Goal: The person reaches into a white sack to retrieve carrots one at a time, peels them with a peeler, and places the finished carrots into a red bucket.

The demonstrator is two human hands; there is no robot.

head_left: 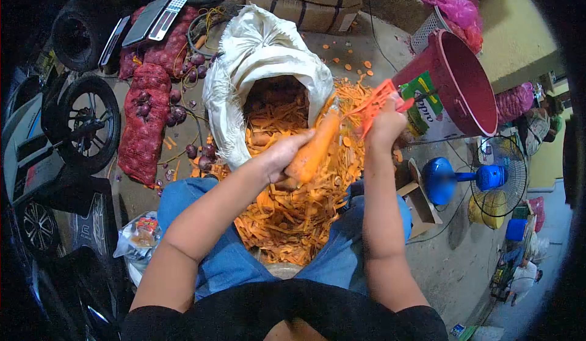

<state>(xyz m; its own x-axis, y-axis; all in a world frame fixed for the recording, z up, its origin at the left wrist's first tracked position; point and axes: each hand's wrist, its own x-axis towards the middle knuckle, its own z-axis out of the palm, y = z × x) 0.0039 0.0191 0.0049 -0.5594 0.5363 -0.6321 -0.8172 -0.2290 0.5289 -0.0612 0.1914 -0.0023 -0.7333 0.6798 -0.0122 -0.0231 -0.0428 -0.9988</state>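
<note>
A large orange carrot (pixel 316 147) lies slantwise in my left hand (pixel 287 156), its tip pointing up and away from me. My right hand (pixel 388 124) is closed around the handle of a red-orange peeler (pixel 371 106), whose head is close to the carrot's far end. Below both hands, a deep heap of carrot peelings (pixel 287 219) spreads between my knees. Beyond it a white woven sack (pixel 268 63) lies with its mouth toward me, carrots and peelings inside.
To the right, a tilted red bucket (pixel 427 57) stands near a blue fan (pixel 491 177) and a cardboard box (pixel 421 204). Red net bags of onions (pixel 146 124) lie left, a scale (pixel 149 21) on top. A motorbike wheel (pixel 88 124) is farther left.
</note>
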